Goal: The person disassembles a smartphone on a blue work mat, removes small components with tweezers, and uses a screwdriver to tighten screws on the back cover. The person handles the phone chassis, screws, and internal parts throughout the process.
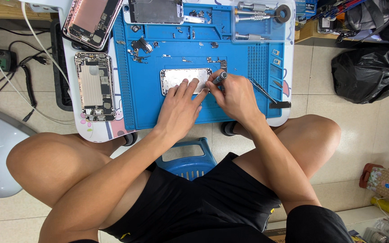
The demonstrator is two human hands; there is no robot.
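Left hand [181, 105] lies flat, fingers spread, pinning the bare silver phone housing [176, 80] mid-mat on the blue silicone mat [149, 90]. At its three o'clock, right hand [235, 96] curls, grip pinched tight around a small grey screwdriver [220, 77].

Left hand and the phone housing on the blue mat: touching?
Touching. The head view shows the left hand with its fingers spread flat on the silver phone housing, covering its right part, no gap visible.

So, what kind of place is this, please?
Most likely a small phone repair spot, set low over a tiled floor. A blue work mat carries an opened phone shell under the left hand, the right hand holds a small screwdriver, and more stripped phones lie beside.
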